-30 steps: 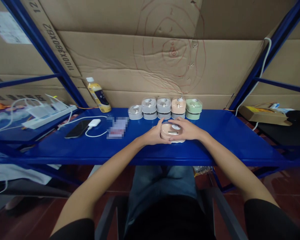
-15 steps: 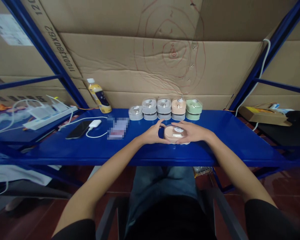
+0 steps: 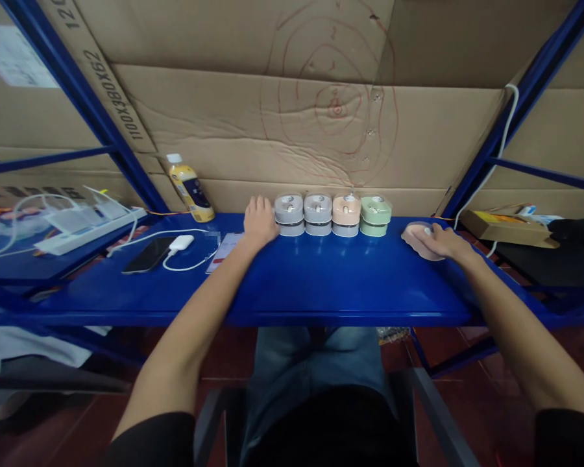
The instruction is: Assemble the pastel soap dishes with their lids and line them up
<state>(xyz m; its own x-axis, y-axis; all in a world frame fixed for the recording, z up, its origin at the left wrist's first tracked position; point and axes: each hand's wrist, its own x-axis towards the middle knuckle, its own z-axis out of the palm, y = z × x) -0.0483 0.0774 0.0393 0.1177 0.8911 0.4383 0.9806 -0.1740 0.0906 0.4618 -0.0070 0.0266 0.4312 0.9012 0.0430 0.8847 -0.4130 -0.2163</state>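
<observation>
the right hand (image 3: 445, 241) reaches over the right part of the blue tabletop (image 3: 340, 279), its grip clamped on the near-right side of a pink container (image 3: 421, 243). that container lies well apart from a row of stacks along the cardboard wall (image 3: 214, 162) (rings are drawn on it in red).

the left hand (image 3: 261, 222) is at the other end of the row, palm down, just beside the first grey stack (image 3: 289, 214). its fingers curl out of sight — i cannot tell whether this grip is apart, together or closed on something underneath.

next to the first comes a second grey stack (image 3: 318, 214), then a peach-topped stack (image 3: 345, 211) with a grey lower tier, and last a green stack (image 3: 376, 211); all four stand upright under clear lids.

to the left of the left hand, a purple-and-white item (image 3: 224, 251) lies partly behind the forearm. a black phone (image 3: 148, 255) and a white charger (image 3: 182, 242) sit farther left — a yellow bottle (image 3: 191, 188) stands behind them.
</observation>
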